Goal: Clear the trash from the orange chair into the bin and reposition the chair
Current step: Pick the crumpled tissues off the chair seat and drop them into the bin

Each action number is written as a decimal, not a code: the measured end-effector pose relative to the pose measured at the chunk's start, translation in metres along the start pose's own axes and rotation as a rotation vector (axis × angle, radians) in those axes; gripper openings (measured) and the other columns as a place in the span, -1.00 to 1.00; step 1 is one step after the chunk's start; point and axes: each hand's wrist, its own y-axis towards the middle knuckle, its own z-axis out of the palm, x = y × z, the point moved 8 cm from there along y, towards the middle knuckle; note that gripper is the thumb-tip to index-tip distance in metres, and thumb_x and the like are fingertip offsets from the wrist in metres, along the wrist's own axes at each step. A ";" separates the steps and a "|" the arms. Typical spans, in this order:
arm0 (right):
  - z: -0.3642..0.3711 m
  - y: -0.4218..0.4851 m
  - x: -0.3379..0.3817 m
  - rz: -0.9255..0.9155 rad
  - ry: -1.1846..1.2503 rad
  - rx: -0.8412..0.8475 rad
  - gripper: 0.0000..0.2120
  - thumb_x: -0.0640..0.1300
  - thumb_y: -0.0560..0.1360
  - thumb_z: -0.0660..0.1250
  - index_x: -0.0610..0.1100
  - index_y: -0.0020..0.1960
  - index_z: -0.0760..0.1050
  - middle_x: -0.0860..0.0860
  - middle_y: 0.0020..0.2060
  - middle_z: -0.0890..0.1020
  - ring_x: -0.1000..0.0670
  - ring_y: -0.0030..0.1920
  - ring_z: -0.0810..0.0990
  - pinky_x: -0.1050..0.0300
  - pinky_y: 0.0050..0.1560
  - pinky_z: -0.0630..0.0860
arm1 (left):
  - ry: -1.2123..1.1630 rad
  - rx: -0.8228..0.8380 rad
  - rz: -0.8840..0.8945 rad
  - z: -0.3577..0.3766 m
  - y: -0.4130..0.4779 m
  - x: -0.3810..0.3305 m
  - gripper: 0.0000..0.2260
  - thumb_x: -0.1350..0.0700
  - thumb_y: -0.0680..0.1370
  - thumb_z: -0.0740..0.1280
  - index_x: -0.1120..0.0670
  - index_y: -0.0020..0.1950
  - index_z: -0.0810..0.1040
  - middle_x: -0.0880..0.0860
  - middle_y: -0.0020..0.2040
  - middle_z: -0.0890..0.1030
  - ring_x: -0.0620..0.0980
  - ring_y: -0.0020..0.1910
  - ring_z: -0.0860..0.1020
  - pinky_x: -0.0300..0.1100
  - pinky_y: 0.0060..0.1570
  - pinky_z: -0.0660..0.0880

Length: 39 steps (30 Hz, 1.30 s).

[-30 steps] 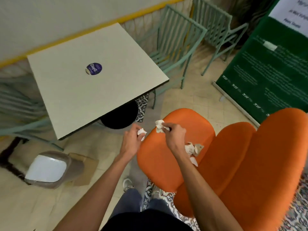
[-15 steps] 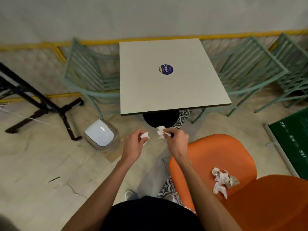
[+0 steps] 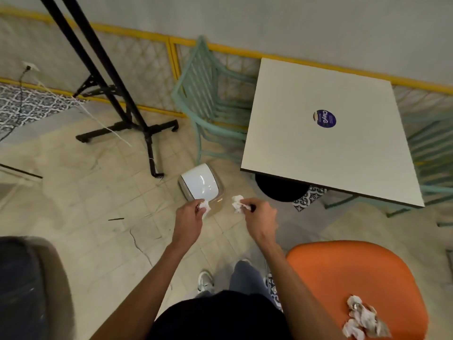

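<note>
A crumpled paper wad [image 3: 205, 206] was pinched in the curled fingers of the left hand [image 3: 190, 218], at the near edge of the white-lidded bin [image 3: 201, 184]; a second wad [image 3: 237, 203] was pinched by the right hand [image 3: 259, 217], just right of the bin; paper scraps [image 3: 362, 320] were seen lying on the orange chair [image 3: 343, 273], near right.

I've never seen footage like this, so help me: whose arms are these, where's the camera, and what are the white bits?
No machine here: a person wears one wide-angle camera on the head, looking down at their own arms. The left hand pinches a crumpled paper scrap, the right hand a second scrap, both near the white-lidded bin on the floor. A pile of scraps lies on the orange chair, lower right. A pale square table stands beyond.
</note>
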 end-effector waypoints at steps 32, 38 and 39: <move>0.256 0.220 -0.025 -0.093 -0.340 0.592 -0.83 -0.22 0.65 0.39 -0.11 0.20 0.70 -0.09 0.06 0.72 -0.07 0.05 0.73 0.17 0.14 0.68 | 0.101 0.042 -0.540 0.116 0.159 0.147 -0.79 0.04 0.63 0.37 -0.09 0.25 0.66 0.05 0.15 0.70 0.07 0.04 0.68 0.03 0.14 0.64; 0.290 0.237 -0.051 0.060 -0.244 0.670 -0.79 -0.20 0.63 0.27 -0.09 0.14 0.66 -0.05 0.00 0.71 -0.10 0.06 0.68 -0.02 0.11 0.65 | 0.139 0.108 -0.486 0.157 0.185 0.169 -0.79 0.14 0.64 0.30 0.04 0.23 0.65 0.02 0.16 0.65 -0.03 0.08 0.64 -0.16 0.06 0.59; 0.289 0.237 -0.051 0.121 -0.149 0.644 -0.81 -0.16 0.63 0.26 -0.08 0.09 0.65 -0.03 -0.06 0.73 -0.08 0.02 0.70 -0.04 0.07 0.67 | 0.116 0.102 -0.491 0.160 0.186 0.171 -0.79 0.13 0.64 0.27 0.03 0.22 0.63 -0.04 0.15 0.65 -0.12 0.05 0.63 -0.20 0.01 0.57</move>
